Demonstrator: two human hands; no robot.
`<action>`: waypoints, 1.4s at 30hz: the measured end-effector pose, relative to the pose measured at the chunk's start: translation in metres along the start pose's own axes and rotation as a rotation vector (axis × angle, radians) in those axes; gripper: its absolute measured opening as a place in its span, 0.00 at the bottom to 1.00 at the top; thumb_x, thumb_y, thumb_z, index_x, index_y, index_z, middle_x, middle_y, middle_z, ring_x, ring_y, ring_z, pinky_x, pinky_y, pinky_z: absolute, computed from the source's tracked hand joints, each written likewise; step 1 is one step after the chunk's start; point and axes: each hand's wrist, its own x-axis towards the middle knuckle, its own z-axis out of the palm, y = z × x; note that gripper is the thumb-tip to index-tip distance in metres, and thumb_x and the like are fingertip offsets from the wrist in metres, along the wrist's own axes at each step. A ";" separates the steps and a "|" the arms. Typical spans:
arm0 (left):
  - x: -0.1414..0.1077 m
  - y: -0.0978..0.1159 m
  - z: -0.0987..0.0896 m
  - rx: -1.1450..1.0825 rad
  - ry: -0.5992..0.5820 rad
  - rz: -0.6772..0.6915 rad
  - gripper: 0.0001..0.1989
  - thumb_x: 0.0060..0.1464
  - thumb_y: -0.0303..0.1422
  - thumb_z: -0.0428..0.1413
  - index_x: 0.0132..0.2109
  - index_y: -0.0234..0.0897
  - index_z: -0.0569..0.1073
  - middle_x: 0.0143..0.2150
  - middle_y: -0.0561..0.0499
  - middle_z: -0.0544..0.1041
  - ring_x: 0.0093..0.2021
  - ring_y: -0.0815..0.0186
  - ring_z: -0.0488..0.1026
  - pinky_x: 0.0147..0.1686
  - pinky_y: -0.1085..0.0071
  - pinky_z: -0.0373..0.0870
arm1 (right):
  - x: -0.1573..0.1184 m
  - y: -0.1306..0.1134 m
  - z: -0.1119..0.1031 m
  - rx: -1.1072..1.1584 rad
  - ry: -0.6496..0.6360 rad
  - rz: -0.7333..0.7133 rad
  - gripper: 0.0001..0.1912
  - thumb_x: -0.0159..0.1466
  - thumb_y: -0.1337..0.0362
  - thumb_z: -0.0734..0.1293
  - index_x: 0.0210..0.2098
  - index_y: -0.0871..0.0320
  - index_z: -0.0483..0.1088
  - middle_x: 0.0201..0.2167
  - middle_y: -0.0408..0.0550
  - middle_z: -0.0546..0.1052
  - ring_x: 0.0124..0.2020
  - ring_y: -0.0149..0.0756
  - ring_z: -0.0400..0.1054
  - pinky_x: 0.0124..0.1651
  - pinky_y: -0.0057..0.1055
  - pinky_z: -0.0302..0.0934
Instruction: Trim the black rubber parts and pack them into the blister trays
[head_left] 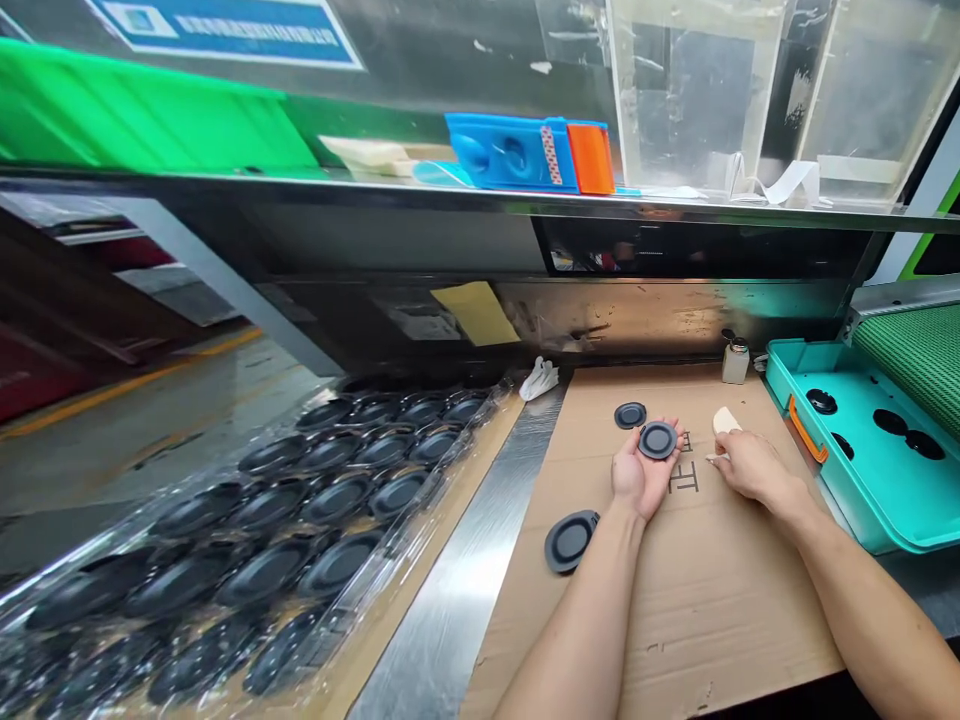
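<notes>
My left hand (631, 480) is palm up over the cardboard, its fingers curled round a small round black disc (658, 440) with a raised rim. To its right, my right hand (756, 466) pinches a cream-white pad (725, 420) that sticks out past the fingers; whether it is cloth or sponge I cannot tell. Another black disc (630, 415) lies flat just beyond my left hand. A larger black disc with a small tab (570, 542) rests beside my left forearm, which partly covers its edge.
A clear plastic tray (480, 440) with rows of black discs stands left of the cardboard sheet (720, 620). At right, a teal bin (900, 500) holds several black pieces beside a green conveyor belt (919, 350). A small white bottle (736, 364) stands at the back, beneath a shelf (375, 190).
</notes>
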 end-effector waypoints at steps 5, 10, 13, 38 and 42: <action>0.000 -0.005 0.001 0.040 0.006 0.006 0.17 0.67 0.34 0.45 0.51 0.31 0.74 0.49 0.36 0.79 0.46 0.56 0.79 0.45 0.61 0.77 | 0.005 -0.014 0.009 0.319 0.279 -0.184 0.08 0.69 0.66 0.61 0.35 0.56 0.71 0.34 0.47 0.76 0.35 0.36 0.67 0.39 0.30 0.57; -0.006 -0.020 0.003 0.078 -0.062 -0.058 0.18 0.67 0.35 0.45 0.51 0.29 0.75 0.46 0.38 0.80 0.49 0.57 0.78 0.54 0.59 0.73 | 0.007 -0.028 0.031 0.349 0.373 -0.213 0.07 0.69 0.65 0.62 0.41 0.57 0.72 0.39 0.49 0.76 0.41 0.38 0.69 0.46 0.32 0.60; -0.011 -0.029 0.007 0.112 -0.099 -0.036 0.17 0.67 0.33 0.46 0.52 0.32 0.77 0.46 0.42 0.81 0.53 0.59 0.77 0.60 0.62 0.69 | 0.008 -0.031 0.038 0.260 0.419 -0.151 0.10 0.71 0.66 0.59 0.40 0.58 0.72 0.39 0.52 0.75 0.43 0.41 0.68 0.48 0.34 0.60; -0.013 -0.012 0.010 0.257 0.126 -0.292 0.31 0.69 0.48 0.38 0.45 0.24 0.74 0.29 0.38 0.77 0.24 0.65 0.76 0.22 0.75 0.76 | 0.017 -0.004 0.021 0.439 0.367 -0.114 0.11 0.71 0.63 0.61 0.45 0.58 0.74 0.39 0.50 0.76 0.42 0.37 0.70 0.46 0.31 0.62; -0.014 -0.010 0.008 0.300 0.100 -0.355 0.38 0.65 0.56 0.38 0.43 0.22 0.75 0.25 0.38 0.75 0.19 0.66 0.73 0.17 0.75 0.73 | 0.016 -0.006 0.020 0.401 0.258 -0.145 0.10 0.70 0.65 0.60 0.39 0.57 0.74 0.34 0.48 0.76 0.38 0.36 0.69 0.43 0.30 0.60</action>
